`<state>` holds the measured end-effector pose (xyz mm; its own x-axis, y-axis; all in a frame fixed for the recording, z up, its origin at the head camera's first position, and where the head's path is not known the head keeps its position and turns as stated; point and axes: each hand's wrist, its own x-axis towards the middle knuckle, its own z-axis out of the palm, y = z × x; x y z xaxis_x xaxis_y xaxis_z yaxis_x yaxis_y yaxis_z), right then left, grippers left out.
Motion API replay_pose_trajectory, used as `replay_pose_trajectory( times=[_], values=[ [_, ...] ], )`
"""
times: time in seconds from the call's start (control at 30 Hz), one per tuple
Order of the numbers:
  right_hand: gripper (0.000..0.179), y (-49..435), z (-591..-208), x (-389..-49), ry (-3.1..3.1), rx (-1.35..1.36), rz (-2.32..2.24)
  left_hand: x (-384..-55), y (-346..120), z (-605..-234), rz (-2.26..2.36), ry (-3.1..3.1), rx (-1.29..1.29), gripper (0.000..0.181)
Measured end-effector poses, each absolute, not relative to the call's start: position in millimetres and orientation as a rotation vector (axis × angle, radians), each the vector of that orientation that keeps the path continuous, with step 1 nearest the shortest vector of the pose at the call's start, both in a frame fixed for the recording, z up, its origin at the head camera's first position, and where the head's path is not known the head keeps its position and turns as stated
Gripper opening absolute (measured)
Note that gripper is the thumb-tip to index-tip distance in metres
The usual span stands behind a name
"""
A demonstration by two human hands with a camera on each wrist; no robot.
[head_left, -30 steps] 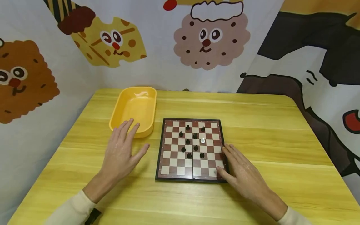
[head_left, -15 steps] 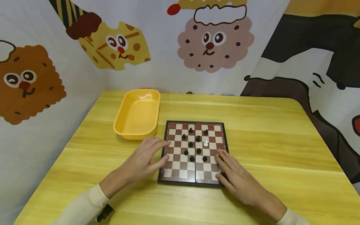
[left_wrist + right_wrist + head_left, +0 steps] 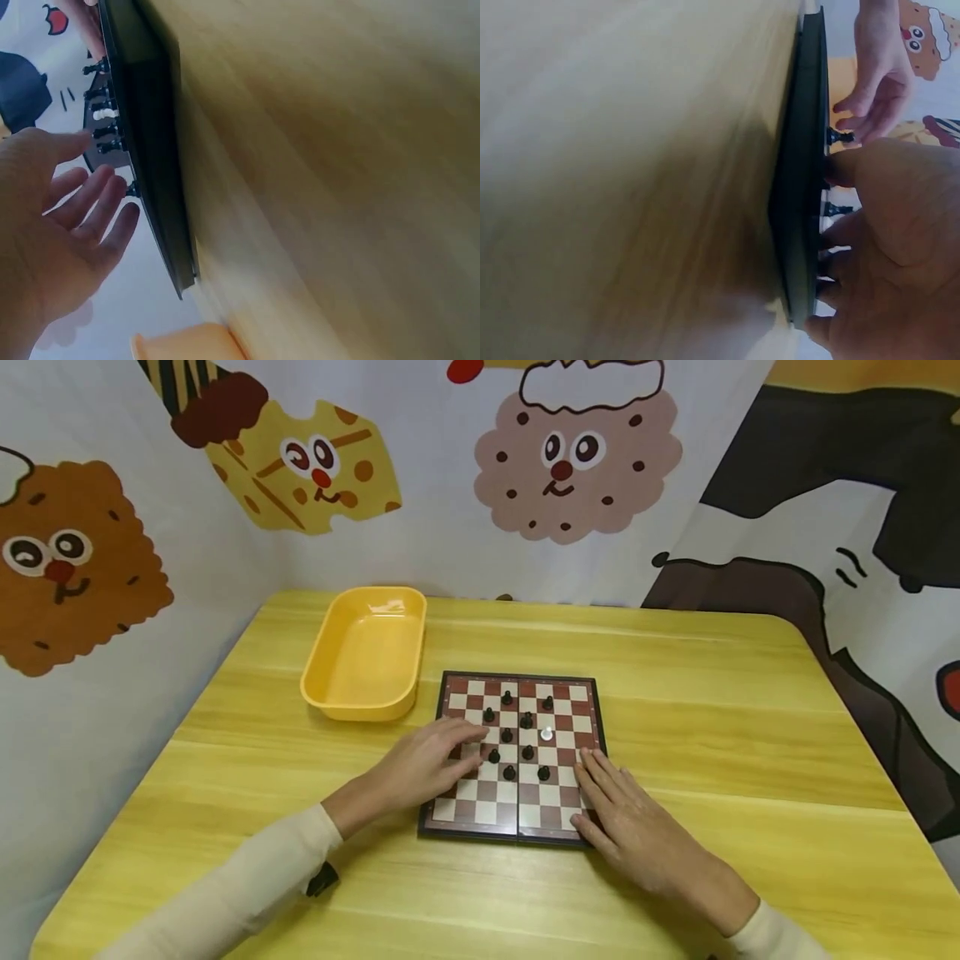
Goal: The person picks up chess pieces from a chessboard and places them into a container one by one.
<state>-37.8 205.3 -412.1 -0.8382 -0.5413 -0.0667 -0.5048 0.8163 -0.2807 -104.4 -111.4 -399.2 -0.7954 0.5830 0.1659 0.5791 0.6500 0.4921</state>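
A folding chessboard (image 3: pixel 465 812) lies flat on the table with several black pawns (image 3: pixel 507 736) and one white pawn (image 3: pixel 547 734) standing about its middle. Over the board's left half hovers my left hand (image 3: pixel 420 764), thumb and fingers apart, with a black pawn (image 3: pixel 494 756) just beyond its fingertips. Nothing shows between those fingers in the left wrist view, where the hand (image 3: pixel 67 232) is beside the pieces. My right hand (image 3: pixel 641 827) rests along the board's right edge, its fingertips on the outer squares. In the right wrist view its fingers (image 3: pixel 836 262) touch the dark rim.
A yellow plastic tray (image 3: pixel 363 660) stands at the back left, behind my left hand. The wood-patterned table (image 3: pixel 697 693) reaches back to a printed cloth (image 3: pixel 442 552) hanging behind it. A small black object (image 3: pixel 322 878) is by my left sleeve.
My left hand has come from beside the tray rightward over the board's left half. My right hand has shifted slightly inward onto the edge squares. The pawns keep their places.
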Motion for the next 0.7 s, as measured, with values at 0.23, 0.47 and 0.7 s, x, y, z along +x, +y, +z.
replay_pose_trajectory(
  times=[0.23,0.47,0.7],
  values=[
    [0.069,209,-400,-42,2.811,-0.879,-0.271,-113,-99,-406,0.819,2.853,0.968,0.032],
    [0.071,208,-390,-47,2.746,-0.857,-0.271,-115,-92,-411,0.815,2.849,0.98,0.02],
    [0.07,203,-384,-51,2.748,-0.856,-0.281,-117,-93,-410,0.793,2.853,0.97,0.021]
  ],
)
